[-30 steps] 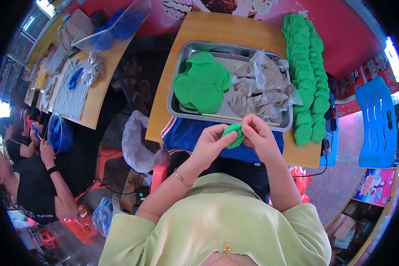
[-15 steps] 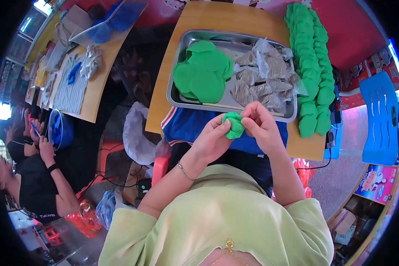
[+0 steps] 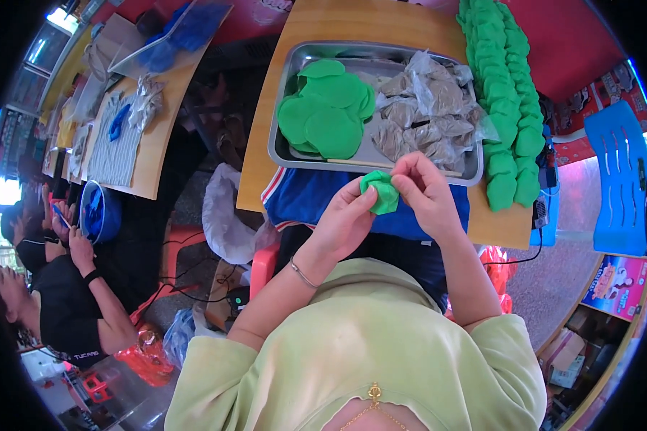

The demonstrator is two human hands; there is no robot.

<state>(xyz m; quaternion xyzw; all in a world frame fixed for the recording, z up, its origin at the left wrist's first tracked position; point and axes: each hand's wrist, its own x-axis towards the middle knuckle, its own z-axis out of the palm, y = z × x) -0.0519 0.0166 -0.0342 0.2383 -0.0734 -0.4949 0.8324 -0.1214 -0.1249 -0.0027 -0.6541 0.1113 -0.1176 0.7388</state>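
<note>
Just in front of the tray's near edge, my left hand [image 3: 343, 221] cups a gathered, folded round green piece [image 3: 382, 195], thumb laid across its front. My right hand [image 3: 425, 192] pinches with thumb and fingertips at the upper right edge of the same piece. I cannot tell what the piece is made of, nor whether anything is inside. Beyond my hands, a metal tray [image 3: 274, 118] has flat round green pieces [image 3: 327, 118] piled on its left. Clear plastic bags of brown stuff [image 3: 431, 100] fill its right. A thin wooden stick [image 3: 352, 165] lies along the near side.
Rows of shaped green pieces [image 3: 502, 115] line the table's right side. Blue cloth [image 3: 316, 197] lies under the tray's near edge. On the left, a person in black [image 3: 75, 302] works near a blue bucket [image 3: 101, 212]. A blue plastic chair [image 3: 617, 179] stands at right.
The green piece has turned in my fingers and looks more closed up. My right hand has moved slightly along its edge. The view has shifted a little.
</note>
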